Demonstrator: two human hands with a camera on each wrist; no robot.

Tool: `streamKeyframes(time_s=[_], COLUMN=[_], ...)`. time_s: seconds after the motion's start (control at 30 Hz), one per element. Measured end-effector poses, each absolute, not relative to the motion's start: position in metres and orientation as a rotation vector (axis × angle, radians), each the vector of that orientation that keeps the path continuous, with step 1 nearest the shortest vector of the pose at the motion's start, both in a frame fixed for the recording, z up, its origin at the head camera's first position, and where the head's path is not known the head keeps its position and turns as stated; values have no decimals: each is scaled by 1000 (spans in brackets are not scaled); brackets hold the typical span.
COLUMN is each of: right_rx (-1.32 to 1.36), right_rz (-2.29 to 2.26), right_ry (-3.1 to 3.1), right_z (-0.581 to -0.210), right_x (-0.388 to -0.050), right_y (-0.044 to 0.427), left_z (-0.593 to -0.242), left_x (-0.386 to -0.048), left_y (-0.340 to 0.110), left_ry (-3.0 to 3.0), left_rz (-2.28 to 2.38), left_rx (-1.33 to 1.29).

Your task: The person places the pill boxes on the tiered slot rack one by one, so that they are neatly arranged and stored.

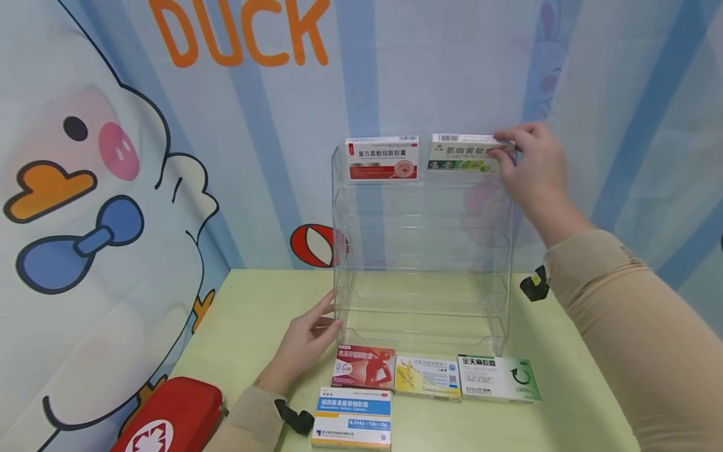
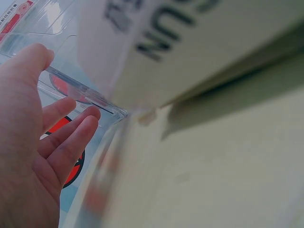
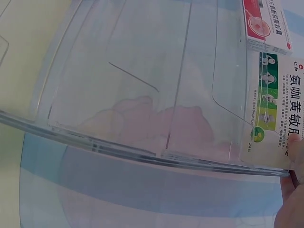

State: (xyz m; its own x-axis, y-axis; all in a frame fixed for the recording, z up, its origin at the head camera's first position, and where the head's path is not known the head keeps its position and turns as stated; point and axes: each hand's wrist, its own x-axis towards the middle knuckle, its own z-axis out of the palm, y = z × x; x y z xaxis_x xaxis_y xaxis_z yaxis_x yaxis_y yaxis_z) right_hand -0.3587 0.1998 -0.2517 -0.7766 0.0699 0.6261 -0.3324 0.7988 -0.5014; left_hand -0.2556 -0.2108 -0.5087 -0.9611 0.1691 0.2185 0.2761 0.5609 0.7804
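Observation:
A clear tiered display rack (image 1: 423, 251) stands upright on the table. My right hand (image 1: 533, 163) pinches the right end of a white-and-green medicine box (image 1: 460, 154) at the rack's top tier. The right wrist view shows this medicine box (image 3: 273, 104) behind the clear front, with the fingertips at its end. Left of it in that tier is a red-and-white medicine box (image 1: 383, 160). My left hand (image 1: 305, 342) is at the rack's lower left side, thumb near the edge. In the left wrist view the left hand's fingers (image 2: 71, 142) are spread and loosely extended.
Before the rack lie a red medicine box (image 1: 363, 367), a yellow-and-white one (image 1: 427, 378), a green-and-white one (image 1: 499, 379) and a blue-and-white one (image 1: 353, 419). A red case (image 1: 175, 414) with a white emblem is at lower left. A printed curtain (image 1: 271, 138) hangs behind.

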Motion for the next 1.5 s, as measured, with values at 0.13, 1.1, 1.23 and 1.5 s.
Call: streamKeyframes(time_s=[0.13, 1.1, 1.23, 1.5], right_rx=[209, 288, 307, 433], right_rz=[782, 783, 819, 849], right_ry=[-2332, -2127, -2055, -1926], right_z=[-253, -274, -277, -293], right_x=[-357, -355, -351, -332], right_y=[198, 195, 195, 181], left_z=[-510, -514, -512, -511], left_x=[-257, -257, -257, -259], left_y=[-212, -210, -210, -212], left_ry=[-2677, -2674, -2671, -2673], left_rz=[-1369, -1381, -1386, -1367], left_rx=[-377, -374, -380, -381])
